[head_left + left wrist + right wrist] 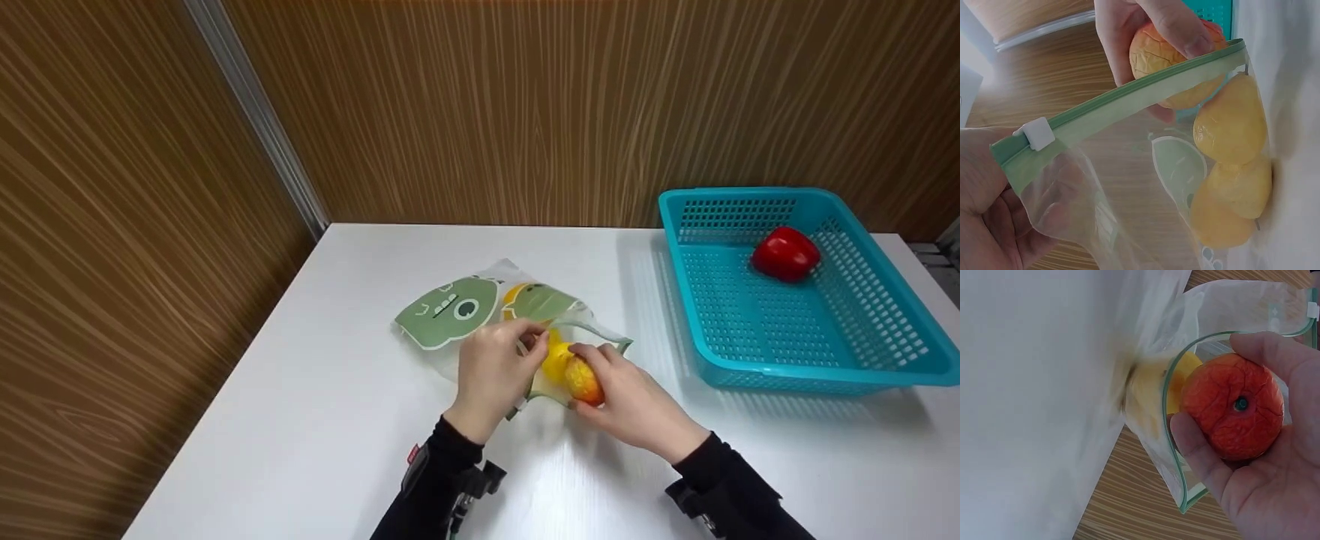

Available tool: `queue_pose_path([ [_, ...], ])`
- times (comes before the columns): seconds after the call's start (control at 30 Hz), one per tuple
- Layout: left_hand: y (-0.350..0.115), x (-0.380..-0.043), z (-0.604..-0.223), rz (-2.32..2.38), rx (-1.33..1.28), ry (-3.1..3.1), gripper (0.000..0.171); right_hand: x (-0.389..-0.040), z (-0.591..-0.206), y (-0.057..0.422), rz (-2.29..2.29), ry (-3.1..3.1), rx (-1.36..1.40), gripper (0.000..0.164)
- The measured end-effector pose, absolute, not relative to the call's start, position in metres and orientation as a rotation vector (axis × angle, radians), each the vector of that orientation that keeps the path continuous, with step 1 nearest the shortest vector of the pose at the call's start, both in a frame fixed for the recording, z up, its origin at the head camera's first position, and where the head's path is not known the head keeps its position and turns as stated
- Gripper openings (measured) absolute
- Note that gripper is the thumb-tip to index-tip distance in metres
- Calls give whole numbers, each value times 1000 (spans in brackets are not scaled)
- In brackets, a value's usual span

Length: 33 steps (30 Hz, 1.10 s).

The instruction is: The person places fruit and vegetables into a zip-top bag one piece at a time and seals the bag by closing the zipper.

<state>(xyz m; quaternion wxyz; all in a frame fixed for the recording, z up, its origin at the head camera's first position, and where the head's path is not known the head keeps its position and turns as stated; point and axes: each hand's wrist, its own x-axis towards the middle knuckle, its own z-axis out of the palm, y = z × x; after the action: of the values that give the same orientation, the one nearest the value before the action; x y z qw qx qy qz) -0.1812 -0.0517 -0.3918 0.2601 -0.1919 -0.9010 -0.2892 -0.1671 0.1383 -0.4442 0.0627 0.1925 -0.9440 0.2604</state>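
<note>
A clear zip bag point(450, 315) with green cartoon prints lies on the table, its green-rimmed mouth spread toward me. My left hand point(495, 364) pinches the mouth's edge near the white slider point(1039, 134); in the left wrist view that hand point(994, 208) is partly behind the plastic. Several yellow fruits point(1231, 124) sit inside the bag. My right hand point(630, 397) grips a round red-and-yellow fruit point(1235, 405) with wrinkled skin and a small green stem spot. The right wrist view shows this fruit at the mouth, with the thumb and fingers around it.
A turquoise basket point(701, 330) with perforated walls stands on the right of the white table point(300, 390), holding a red bell pepper point(785, 255). Wood-grain panels point(480, 112) rise behind the table and on the left.
</note>
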Motion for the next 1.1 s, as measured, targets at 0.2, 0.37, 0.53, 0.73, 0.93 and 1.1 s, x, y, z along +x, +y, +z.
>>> queue_pose_path([
  [0.2,-50,-181,-395,-769,-544,-2440,10,-174,-451,134,782,-2887,549,67],
  [0.37,-48,-181,-397,-741,-550,-2449,10,-180,-456,129,792,-2914,540,68],
  [0.53,-48,-181,-397,-752,-542,-2460,10,-189,-459,120,777,-2882,561,65],
  [0.73,-47,-180,-395,-759,-540,-2461,11,-202,-462,111,725,-2872,585,52],
  [0.93,-47,-180,-394,-750,-536,-2431,11,-217,-458,103,716,-2945,557,34],
  [1.1,-49,-180,-393,-751,-529,-2421,11,-232,-458,96,618,-2969,628,14],
])
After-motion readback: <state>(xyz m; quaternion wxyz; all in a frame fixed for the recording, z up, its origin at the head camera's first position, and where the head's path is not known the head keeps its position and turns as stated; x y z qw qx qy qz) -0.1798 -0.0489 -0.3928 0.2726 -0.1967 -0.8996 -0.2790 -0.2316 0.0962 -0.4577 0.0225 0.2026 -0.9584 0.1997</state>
